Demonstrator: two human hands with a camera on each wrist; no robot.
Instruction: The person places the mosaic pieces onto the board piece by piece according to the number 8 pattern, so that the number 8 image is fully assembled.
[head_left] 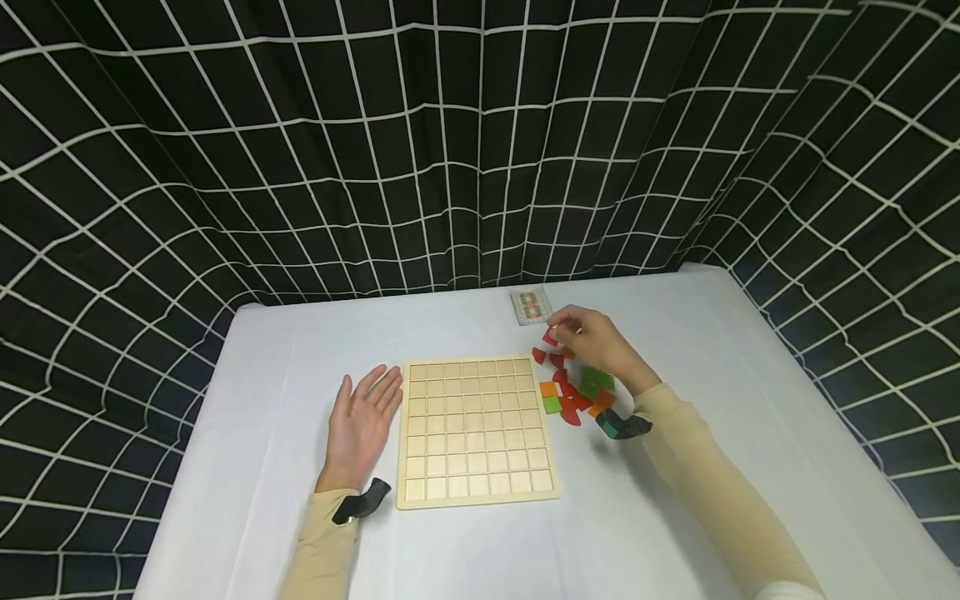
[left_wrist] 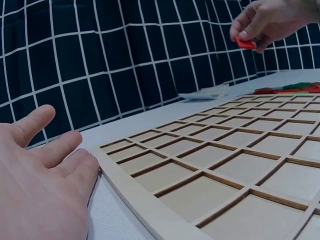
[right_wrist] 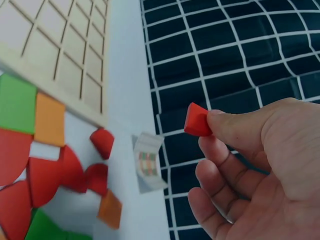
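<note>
Right grip (head_left: 594, 340): we pinch a red piece (right_wrist: 196, 120), seemingly for fine control | Left grip (head_left: 358, 429): relaxed, empty, beside the board (head_left: 476, 421)

A black fabric curtain with a white grid pattern (head_left: 461, 137) forms the rear and both side boundaries of the work area. Vertical folds bend the grid lines into waves. A flat table covered in plain white cloth (head_left: 255, 400) extends forward from the curtain's rear section. Faint creases mark the cloth on the left; the cloth bunches slightly at both far corners.
</note>
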